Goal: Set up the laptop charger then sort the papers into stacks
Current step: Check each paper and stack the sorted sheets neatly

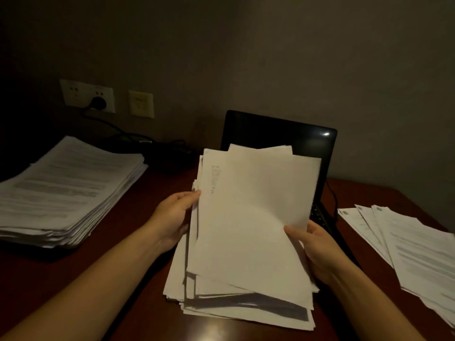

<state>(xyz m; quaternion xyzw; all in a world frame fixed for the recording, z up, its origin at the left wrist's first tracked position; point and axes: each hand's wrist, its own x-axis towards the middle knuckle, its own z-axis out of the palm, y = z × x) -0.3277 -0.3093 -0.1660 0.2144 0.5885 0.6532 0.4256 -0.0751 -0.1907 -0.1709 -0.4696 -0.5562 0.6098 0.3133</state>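
A thick, uneven bundle of white papers stands tilted on the dark red desk, its blank backs toward me. My left hand grips its left edge, and my right hand pinches the right edge of the front sheet. Behind the bundle stands an open black laptop with a dark screen; most of its keyboard is hidden. The charger plug sits in the wall socket, and its black cable and brick lie on the desk toward the laptop.
A tall stack of printed pages lies at the left of the desk. Several printed sheets are fanned out at the right edge. A second wall plate sits beside the socket. A thin cable runs down the laptop's right side.
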